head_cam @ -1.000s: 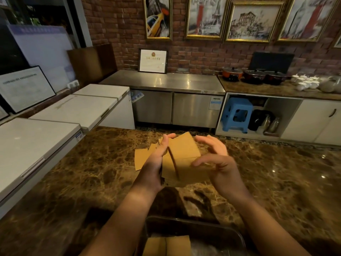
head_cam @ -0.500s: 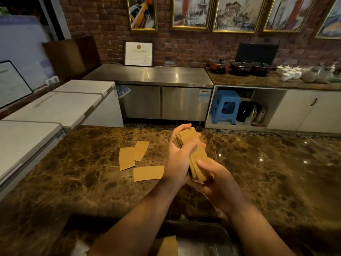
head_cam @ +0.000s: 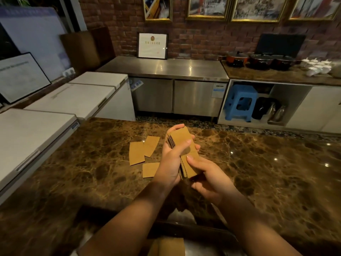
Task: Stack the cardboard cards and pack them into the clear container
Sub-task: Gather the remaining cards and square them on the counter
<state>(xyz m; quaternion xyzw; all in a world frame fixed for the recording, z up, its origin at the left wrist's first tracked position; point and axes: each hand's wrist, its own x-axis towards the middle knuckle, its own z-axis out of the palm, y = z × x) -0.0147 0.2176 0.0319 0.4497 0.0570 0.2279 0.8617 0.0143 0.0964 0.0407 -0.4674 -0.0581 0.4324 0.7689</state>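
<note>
Cardboard cards, stack of [head_cam: 181,145]: gripped on edge above the marble tabletop [head_cam: 267,172], left hand [head_cam: 170,161] curled round its far part, right hand [head_cam: 206,174] pinching its near end. Three loose cards [head_cam: 137,153] lay flat just left of the stack. Clear container [head_cam: 184,230] sat nearer than the stack, one card [head_cam: 168,246] inside.

Left hand [head_cam: 170,159] and right hand [head_cam: 208,179] grip a card stack [head_cam: 184,150] above the worktop [head_cam: 267,172]; three loose cards [head_cam: 142,154] lie beside.

Card stack [head_cam: 181,145] between both hands above the countertop [head_cam: 258,172], three loose cards [head_cam: 137,153] to its left.
</note>
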